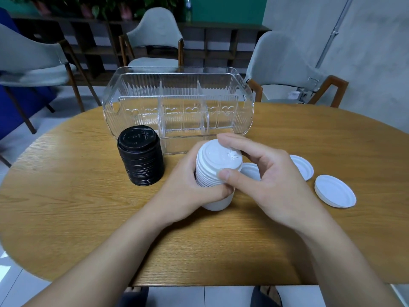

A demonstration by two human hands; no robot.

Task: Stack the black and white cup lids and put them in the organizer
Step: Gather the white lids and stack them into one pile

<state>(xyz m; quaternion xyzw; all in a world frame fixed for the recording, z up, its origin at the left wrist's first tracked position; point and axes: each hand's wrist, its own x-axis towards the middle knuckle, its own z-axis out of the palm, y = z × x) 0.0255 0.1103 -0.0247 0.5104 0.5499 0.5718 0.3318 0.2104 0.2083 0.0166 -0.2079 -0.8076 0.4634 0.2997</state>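
Left hand (188, 187) grips the white stack (215, 171); right hand (265, 176) pinches its top lid (219, 156). Seat it squarely before taking the loose lids (335, 193) at three o'clock.

Both bare forearms reach in from the bottom edge and converge toward the middle. The left hand (190, 185) is wrapped around the side of a stack of white lids (215, 171), fingers curled behind it and thumb lying across the near side low down. The right hand (272, 180) comes in from the right with the wrist bent inward; its thumb tip presses the rim of the top lid on the near side, and its fingers arch over the far edge, pinching that lid.
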